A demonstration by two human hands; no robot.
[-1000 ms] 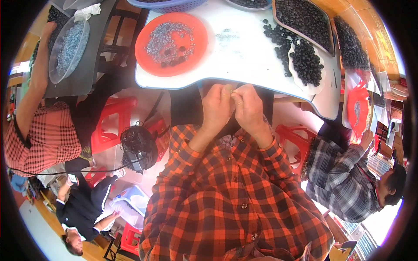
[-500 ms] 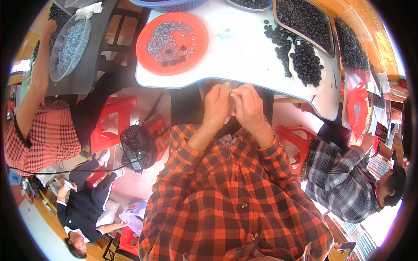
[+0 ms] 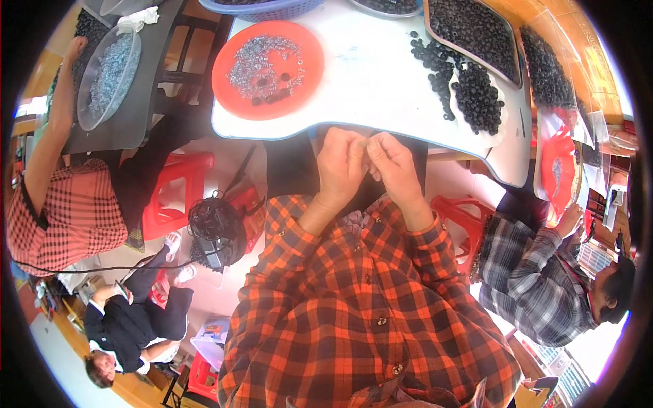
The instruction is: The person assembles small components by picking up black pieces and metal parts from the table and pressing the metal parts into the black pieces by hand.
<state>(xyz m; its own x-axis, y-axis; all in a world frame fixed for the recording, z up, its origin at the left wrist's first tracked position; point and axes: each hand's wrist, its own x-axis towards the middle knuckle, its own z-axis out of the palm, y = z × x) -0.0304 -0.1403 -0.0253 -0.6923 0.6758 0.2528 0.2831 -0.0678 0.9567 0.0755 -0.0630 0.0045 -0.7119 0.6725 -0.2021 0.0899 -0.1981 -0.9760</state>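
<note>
1. A white worktop [image 3: 381, 81] with a curved near edge is filling the upper middle of the view, standing over a pale floor in a crowded workroom.
2. Three other people are sitting around it: one in a red checked top on the left, one in dark clothes at the lower left, one in a grey plaid shirt on the right.
3. Two red plastic stools [image 3: 173, 190] are showing under the worktop's edge.
4. One round orange plate [image 3: 266, 68] is lying on the worktop, carrying small silvery bits and a few dark ones.
5. One heap of black rings [image 3: 469, 92] is spreading beside a long tray [image 3: 476, 34] full of the same.
6. The left hand [image 3: 342, 166] and right hand [image 3: 394, 170] are meeting fingertip to fingertip just below the worktop's near edge, both pinched narrow on something too small to make out.
</note>
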